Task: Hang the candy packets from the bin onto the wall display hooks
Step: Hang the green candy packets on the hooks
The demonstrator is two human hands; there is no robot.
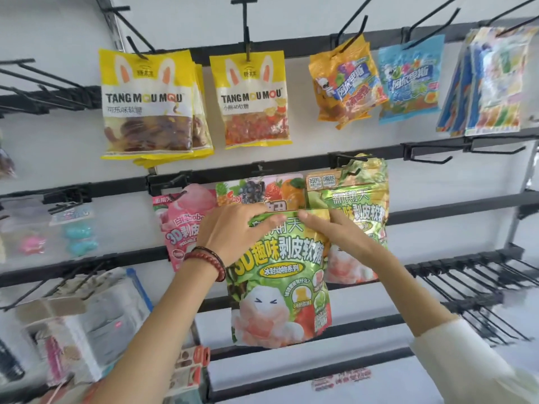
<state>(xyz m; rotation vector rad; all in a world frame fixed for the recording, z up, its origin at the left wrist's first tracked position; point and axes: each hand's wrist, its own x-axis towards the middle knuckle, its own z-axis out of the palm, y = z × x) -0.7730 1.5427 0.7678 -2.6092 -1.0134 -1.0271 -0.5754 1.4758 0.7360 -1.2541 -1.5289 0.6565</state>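
Note:
A green candy packet [280, 275] with a white cartoon figure hangs upright in front of the wall display, held by its top edge. My left hand [230, 231] grips the top left corner, and my right hand [335, 231] pinches the top right part. Behind it on the middle rail hang a matching green packet [358, 199], a fruit-print packet [262, 189] and a pink packet [180, 223]. The hook [350, 158] above the matching green packet juts out from the rail. The bin is not in view.
On the top rail hang two yellow rabbit-ear packets [145, 103] [253, 97], an orange packet [344, 83], a blue packet [411, 80] and a stack of packets [495, 83]. Bare hooks [472, 281] stick out at lower right. Boxed goods [81, 325] hang at lower left.

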